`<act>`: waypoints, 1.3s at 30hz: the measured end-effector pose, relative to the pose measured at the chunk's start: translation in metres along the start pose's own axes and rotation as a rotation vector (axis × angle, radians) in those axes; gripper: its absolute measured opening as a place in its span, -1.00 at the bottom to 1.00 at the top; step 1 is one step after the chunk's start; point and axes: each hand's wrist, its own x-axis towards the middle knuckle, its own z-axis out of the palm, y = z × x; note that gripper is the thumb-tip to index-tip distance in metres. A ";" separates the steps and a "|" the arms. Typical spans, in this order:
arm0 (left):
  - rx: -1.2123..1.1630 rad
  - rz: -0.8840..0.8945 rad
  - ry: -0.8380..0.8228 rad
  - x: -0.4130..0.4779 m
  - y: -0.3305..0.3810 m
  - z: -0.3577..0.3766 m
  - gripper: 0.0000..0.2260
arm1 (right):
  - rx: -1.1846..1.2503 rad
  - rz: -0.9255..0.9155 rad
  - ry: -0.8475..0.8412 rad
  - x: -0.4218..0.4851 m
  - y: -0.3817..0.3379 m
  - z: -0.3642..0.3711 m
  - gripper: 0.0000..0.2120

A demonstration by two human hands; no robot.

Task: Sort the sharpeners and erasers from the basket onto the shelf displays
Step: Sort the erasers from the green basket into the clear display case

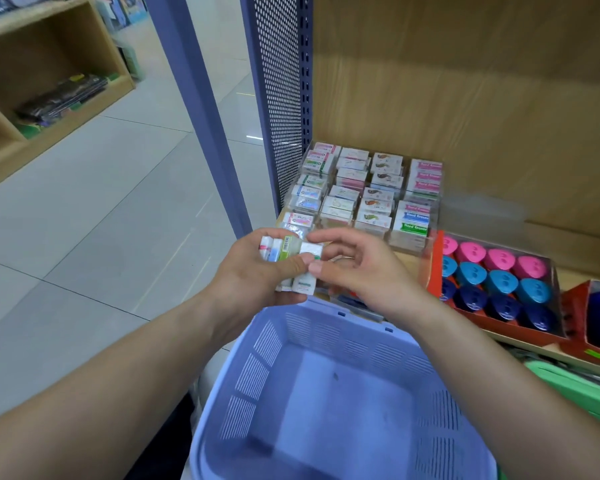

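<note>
Fingers [328,234] of the right hand [361,271] are pinching one white wrapped eraser [305,283] from the left hand [253,275], likely needing its slot in the clear acrylic display [409,242].

Floor: pale grey glossy tiles [111,209], thin dark grout lines, light glints [253,136] beside the blue-violet steel upright [201,109]. Perforated metal side panel [281,81] in the same colour, with a wood-grain back panel [465,81] right of it. Far left: open wooden cubby unit [0,161], dark flat packs [63,95] stacked in one bay.

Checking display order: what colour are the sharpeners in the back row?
Pink, the back-row sharpeners; head view.
</note>
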 end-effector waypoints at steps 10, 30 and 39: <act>0.003 0.043 -0.095 -0.003 0.006 0.020 -0.74 | 0.358 0.112 0.138 -0.022 0.001 -0.015 -0.81; 0.180 0.156 -0.114 -0.008 0.016 0.027 -0.79 | 0.250 0.167 -0.035 -0.032 -0.011 -0.032 -0.78; 0.280 0.071 -0.057 -0.003 0.003 0.017 -0.73 | 0.008 0.259 0.017 -0.028 0.014 -0.052 -0.79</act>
